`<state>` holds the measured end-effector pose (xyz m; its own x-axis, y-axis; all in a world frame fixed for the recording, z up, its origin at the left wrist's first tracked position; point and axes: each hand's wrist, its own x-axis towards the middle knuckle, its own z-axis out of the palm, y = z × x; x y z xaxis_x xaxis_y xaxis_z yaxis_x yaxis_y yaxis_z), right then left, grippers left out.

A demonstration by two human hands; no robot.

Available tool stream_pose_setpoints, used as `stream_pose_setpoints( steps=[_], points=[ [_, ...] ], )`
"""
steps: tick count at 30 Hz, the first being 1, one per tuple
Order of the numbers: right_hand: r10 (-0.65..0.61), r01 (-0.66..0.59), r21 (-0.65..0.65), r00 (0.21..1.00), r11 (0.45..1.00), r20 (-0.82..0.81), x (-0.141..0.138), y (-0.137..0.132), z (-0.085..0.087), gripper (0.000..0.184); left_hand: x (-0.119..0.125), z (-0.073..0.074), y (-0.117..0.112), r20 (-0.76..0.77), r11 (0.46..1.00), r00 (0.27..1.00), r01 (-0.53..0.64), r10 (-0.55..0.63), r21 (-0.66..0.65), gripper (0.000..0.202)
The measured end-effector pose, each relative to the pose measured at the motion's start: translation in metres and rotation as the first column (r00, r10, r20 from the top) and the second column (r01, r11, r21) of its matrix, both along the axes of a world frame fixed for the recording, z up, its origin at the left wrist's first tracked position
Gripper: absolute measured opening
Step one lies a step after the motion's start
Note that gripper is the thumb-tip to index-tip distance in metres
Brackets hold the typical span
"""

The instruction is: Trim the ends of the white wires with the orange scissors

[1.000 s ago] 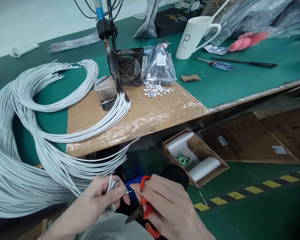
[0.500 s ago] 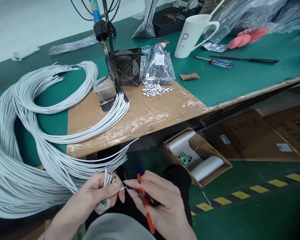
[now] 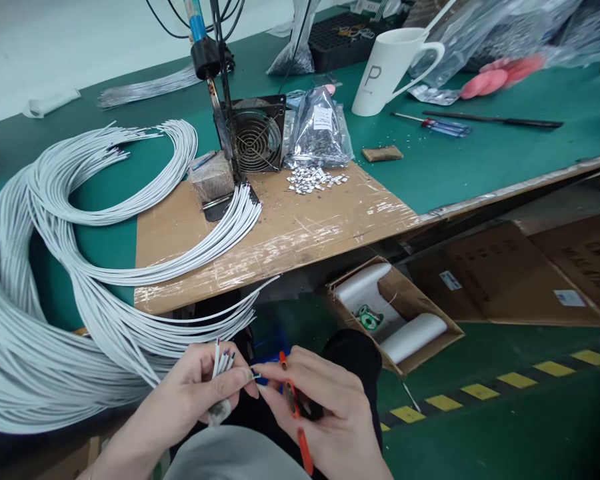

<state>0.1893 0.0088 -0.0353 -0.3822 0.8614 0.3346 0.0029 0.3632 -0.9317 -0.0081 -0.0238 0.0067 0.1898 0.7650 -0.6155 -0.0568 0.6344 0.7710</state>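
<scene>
My left hand (image 3: 195, 399) pinches the stripped end of a white cable (image 3: 221, 359), with its thin coloured inner wires fanned upward. My right hand (image 3: 325, 413) holds orange-handled scissors (image 3: 294, 408) and its fingertips meet the left thumb at a single thin wire. Both hands are low in the view, below the bench edge, over my lap. The cable belongs to a large bundle of white cables (image 3: 40, 313) draped off the bench at the left.
A brown board (image 3: 300, 233) lies on the green bench with a soldering iron stand (image 3: 215, 87), a small fan (image 3: 253, 137), loose metal terminals (image 3: 315, 180) and a bag of parts (image 3: 317, 130). A white mug (image 3: 387, 70) and screwdriver (image 3: 433, 125) lie behind. Cardboard boxes (image 3: 395, 313) sit on the floor.
The scissors have turned in my right hand, from blades open and pointing left to lying along the palm. My fingertips have closed on one thin wire at the left thumb.
</scene>
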Motion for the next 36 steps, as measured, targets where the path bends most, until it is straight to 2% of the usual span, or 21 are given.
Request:
stream_pose_setpoints(
  steps=[3, 6, 10, 14, 16, 19, 22, 25, 27, 29, 31, 33, 35, 36],
  points=[
    [-0.013, 0.014, 0.058, 1.0, 0.998, -0.021, -0.002, 0.002, -0.001, 0.03, 0.001, 0.0, -0.001, -0.032, 1.0, 0.999, 0.004, -0.004, -0.004, 0.047],
    [-0.059, 0.06, 0.058, 0.998, 0.996, -0.031, 0.0, 0.005, -0.001, 0.028, 0.0, 0.002, -0.001, -0.039, 1.0, 0.999, 0.02, -0.02, -0.001, 0.048],
    [-0.153, 0.151, -0.042, 0.987, 0.988, -0.05, 0.004, 0.005, 0.001, 0.023, 0.0, 0.005, 0.0, -0.035, 1.0, 0.999, 0.028, -0.028, 0.0, 0.05],
    [-0.111, 0.098, -0.121, 0.988, 0.988, -0.104, -0.002, 0.001, 0.001, 0.014, 0.001, 0.002, 0.0, -0.019, 1.0, 1.0, 0.009, -0.009, 0.005, 0.046],
    [-0.118, 0.108, -0.096, 0.986, 0.99, -0.115, -0.008, -0.002, 0.001, 0.01, 0.001, 0.0, -0.001, 0.018, 1.0, 1.0, 0.002, -0.002, 0.009, 0.045],
    [-0.164, 0.166, 0.014, 0.98, 0.986, -0.114, -0.015, -0.005, -0.001, 0.017, 0.003, 0.0, -0.002, 0.056, 0.999, 0.998, -0.002, 0.0, 0.033, 0.044],
    [-0.262, 0.269, 0.104, 0.962, 0.958, -0.074, -0.014, -0.006, -0.009, 0.019, 0.007, 0.003, -0.001, -0.094, 0.988, 0.995, 0.0, 0.015, 0.156, 0.036],
    [-0.393, 0.393, 0.073, 0.919, 0.917, -0.015, -0.007, -0.004, -0.026, 0.016, 0.011, 0.006, -0.001, -0.321, 0.919, 0.933, -0.022, 0.16, 0.394, 0.025],
    [-0.477, 0.478, -0.045, 0.878, 0.877, 0.043, 0.002, -0.001, -0.041, 0.014, 0.011, 0.006, -0.001, -0.305, 0.885, 0.921, -0.08, 0.241, 0.46, 0.024],
    [-0.557, 0.568, -0.21, 0.822, 0.795, 0.117, 0.013, 0.002, -0.054, 0.021, 0.009, 0.006, -0.002, -0.178, 0.92, 0.961, -0.133, 0.211, 0.369, 0.029],
    [-0.626, 0.639, -0.314, 0.764, 0.702, 0.155, 0.026, 0.004, -0.065, 0.028, 0.006, 0.007, -0.002, -0.059, 0.962, 0.987, -0.132, 0.15, 0.239, 0.034],
    [-0.678, 0.675, -0.397, 0.718, 0.622, 0.16, 0.038, 0.005, -0.07, 0.032, 0.005, 0.007, -0.001, -0.012, 0.974, 0.989, -0.143, 0.147, 0.175, 0.034],
    [-0.693, 0.677, -0.471, 0.7, 0.566, 0.174, 0.047, 0.004, -0.07, 0.039, 0.006, 0.007, 0.001, 0.013, 0.967, 0.981, -0.191, 0.191, 0.17, 0.032],
    [-0.681, 0.666, -0.492, 0.709, 0.56, 0.185, 0.049, 0.002, -0.068, 0.043, 0.007, 0.006, 0.001, 0.024, 0.963, 0.978, -0.206, 0.205, 0.173, 0.032]
  ],
)
